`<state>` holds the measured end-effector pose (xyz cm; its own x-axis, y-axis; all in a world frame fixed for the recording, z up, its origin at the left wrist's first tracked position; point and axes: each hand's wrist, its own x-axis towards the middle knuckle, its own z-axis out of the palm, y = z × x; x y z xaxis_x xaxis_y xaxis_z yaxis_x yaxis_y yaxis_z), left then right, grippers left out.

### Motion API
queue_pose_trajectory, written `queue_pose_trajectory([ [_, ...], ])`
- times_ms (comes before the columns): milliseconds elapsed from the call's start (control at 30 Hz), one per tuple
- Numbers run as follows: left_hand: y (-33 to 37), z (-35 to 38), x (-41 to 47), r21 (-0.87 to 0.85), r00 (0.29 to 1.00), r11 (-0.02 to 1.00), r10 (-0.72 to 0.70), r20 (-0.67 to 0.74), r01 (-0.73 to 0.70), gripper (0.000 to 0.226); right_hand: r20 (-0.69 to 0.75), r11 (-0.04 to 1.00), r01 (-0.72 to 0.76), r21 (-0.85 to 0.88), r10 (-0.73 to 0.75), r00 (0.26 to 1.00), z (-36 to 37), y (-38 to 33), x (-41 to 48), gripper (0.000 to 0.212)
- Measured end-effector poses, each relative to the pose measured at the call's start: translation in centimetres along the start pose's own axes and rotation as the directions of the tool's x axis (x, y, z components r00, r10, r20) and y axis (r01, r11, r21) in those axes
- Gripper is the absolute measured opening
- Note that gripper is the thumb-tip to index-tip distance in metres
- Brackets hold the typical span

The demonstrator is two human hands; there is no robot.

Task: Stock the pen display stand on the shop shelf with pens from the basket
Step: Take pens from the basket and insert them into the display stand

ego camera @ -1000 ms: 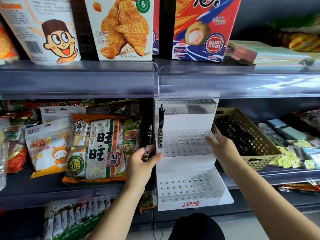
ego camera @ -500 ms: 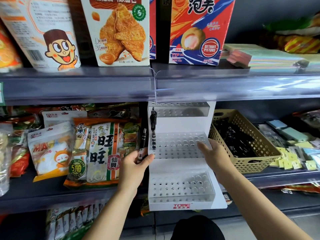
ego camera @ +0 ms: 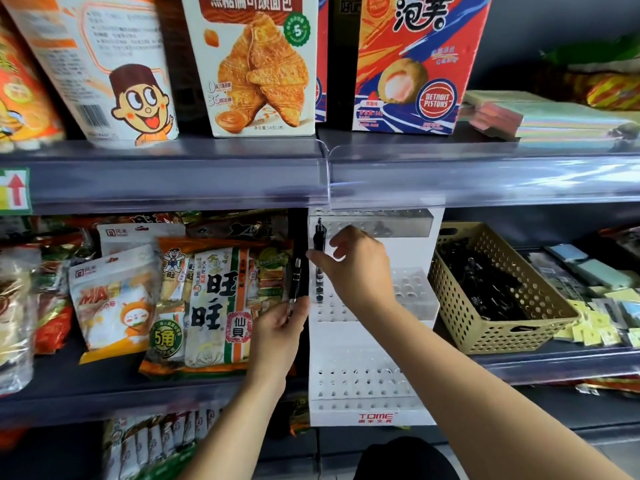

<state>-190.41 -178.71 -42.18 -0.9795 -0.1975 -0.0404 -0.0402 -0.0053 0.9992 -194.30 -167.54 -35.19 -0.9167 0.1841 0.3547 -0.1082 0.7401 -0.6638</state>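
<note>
A white stepped pen display stand (ego camera: 372, 415) with rows of holes stands on the middle shelf. One black pen (ego camera: 319, 237) stands upright in a hole at the stand's left edge. My right hand (ego camera: 356, 268) is at that pen, thumb and fingers pinching around its upper part. My left hand (ego camera: 280, 327) holds a second black pen (ego camera: 296, 282) upright just left of the stand. A tan perforated basket (ego camera: 491, 327) with several black pens sits right of the stand.
Snack bags (ego camera: 211, 306) crowd the shelf left of the stand. Sticky notes and small stationery (ego camera: 602, 327) lie right of the basket. The upper shelf's edge (ego camera: 325, 174) overhangs the stand's top tier, with snack boxes on it.
My right hand has moved from the stand's right side across to the standing pen at the left. My left hand stays beside the stand with its pen.
</note>
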Motion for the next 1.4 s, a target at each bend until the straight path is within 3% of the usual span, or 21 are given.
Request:
queue_pose_trajectory([
  [367,-0.3,-0.2,0.5,-0.036,0.999,0.999,-0.036,-0.001,0.036,0.008,-0.005,0.998,-0.023,0.054,0.023,1.0,0.8,-0.6,0.9,0.014],
  [600,-0.4,-0.4,0.8,-0.053,1.0,0.998,-0.019,0.015,0.019,0.019,0.025,0.993,-0.015,0.115,0.013,1.0,0.4,0.4,1.4,0.019],
  [733,0.0,-0.7,0.7,-0.023,0.999,1.0,0.016,0.045,-0.015,0.023,0.039,0.985,-0.016,0.172,0.009,0.999,0.0,0.3,1.2,0.01],
  [867,0.8,-1.3,0.7,0.011,0.998,1.0,0.028,0.049,-0.029,0.032,0.011,0.979,-0.068,0.195,0.067,0.998,-0.6,0.5,0.4,0.022],
  [967,1.2,-1.4,0.6,0.067,0.996,0.996,0.051,0.072,-0.056,0.028,0.043,0.967,-0.09,0.239,0.082,0.996,-1.1,0.6,-0.9,0.014],
  [1100,1.4,-0.9,0.0,0.204,0.97,0.949,0.23,0.074,-0.24,0.033,0.237,0.907,-0.156,0.39,0.065,0.969,-1.2,0.7,-2.7,0.006],
  [1267,1.6,-0.8,-0.9,0.5,0.822,0.683,0.558,0.114,-0.533,0.037,0.113,0.912,-0.082,0.402,0.039,0.993,-2.3,0.8,-3.6,0.039],
  [1333,1.9,-1.0,-0.8,0.501,0.799,0.658,0.588,0.123,-0.562,0.038,0.157,0.872,-0.141,0.469,0.075,0.985,-2.8,0.9,-3.6,0.033],
  [1400,2.3,-1.0,-0.7,0.47,0.806,0.681,0.58,0.122,-0.561,0.038,0.292,0.749,-0.284,0.598,0.127,0.948,-3.0,0.7,-3.8,0.015],
])
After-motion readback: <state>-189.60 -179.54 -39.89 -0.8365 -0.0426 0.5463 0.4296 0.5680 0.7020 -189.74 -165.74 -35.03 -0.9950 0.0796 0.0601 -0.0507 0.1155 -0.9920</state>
